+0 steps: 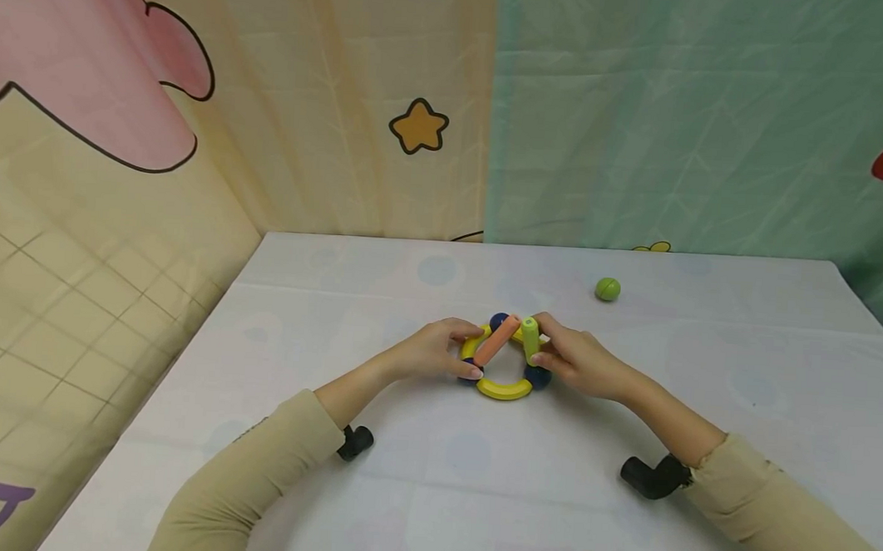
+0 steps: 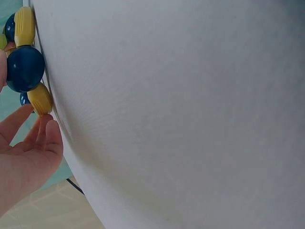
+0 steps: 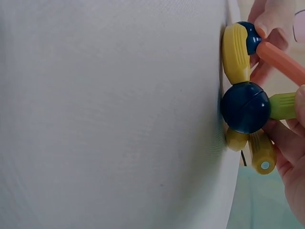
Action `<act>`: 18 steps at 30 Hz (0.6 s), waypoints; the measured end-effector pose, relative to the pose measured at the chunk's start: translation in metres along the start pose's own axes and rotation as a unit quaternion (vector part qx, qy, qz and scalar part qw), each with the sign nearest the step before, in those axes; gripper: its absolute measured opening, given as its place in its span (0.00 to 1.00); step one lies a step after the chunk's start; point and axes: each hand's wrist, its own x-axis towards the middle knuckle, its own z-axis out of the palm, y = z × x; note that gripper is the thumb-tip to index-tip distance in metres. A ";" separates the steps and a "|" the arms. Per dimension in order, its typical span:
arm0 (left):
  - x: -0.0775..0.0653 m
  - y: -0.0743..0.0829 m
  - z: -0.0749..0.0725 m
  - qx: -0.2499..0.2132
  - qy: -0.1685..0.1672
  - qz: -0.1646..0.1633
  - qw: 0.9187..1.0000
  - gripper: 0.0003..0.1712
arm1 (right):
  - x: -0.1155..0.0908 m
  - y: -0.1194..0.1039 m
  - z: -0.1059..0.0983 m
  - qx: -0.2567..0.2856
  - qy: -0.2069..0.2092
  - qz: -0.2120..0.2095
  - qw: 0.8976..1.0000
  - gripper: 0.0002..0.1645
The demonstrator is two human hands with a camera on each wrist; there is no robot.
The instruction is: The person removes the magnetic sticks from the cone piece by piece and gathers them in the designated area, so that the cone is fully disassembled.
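A ring of yellow curved rods (image 1: 504,390) and dark blue balls (image 1: 537,379) lies on the white table. My left hand (image 1: 432,351) holds its left side, the thumb by the left blue ball and the fingers at a yellow rod (image 2: 40,99). From that ball an orange stick (image 1: 495,342) slants up. My right hand (image 1: 578,359) pinches a light green stick (image 1: 530,340), which stands on the right blue ball (image 3: 245,107). Beside the right fingers, a yellow piece (image 3: 262,151) shows its round end. Part of the ring's far right is hidden by the hand.
A small green ball (image 1: 608,289) lies farther back, right of the ring. Black fittings (image 1: 651,478) show at both wrists. The white tabletop (image 1: 430,491) ends at patterned curtains (image 1: 344,137) behind and on the sides.
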 end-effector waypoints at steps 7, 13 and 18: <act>0.000 0.000 0.000 -0.004 0.000 -0.005 1.000 0.40 | 0.000 0.003 -0.001 0.017 0.009 0.009 1.000 0.18; 0.000 0.001 0.000 -0.005 0.000 -0.006 1.000 0.40 | 0.000 0.006 -0.003 0.053 0.019 0.015 0.998 0.17; 0.000 0.002 0.000 -0.005 -0.001 -0.008 1.000 0.40 | -0.001 0.009 -0.008 0.094 0.033 0.030 0.995 0.19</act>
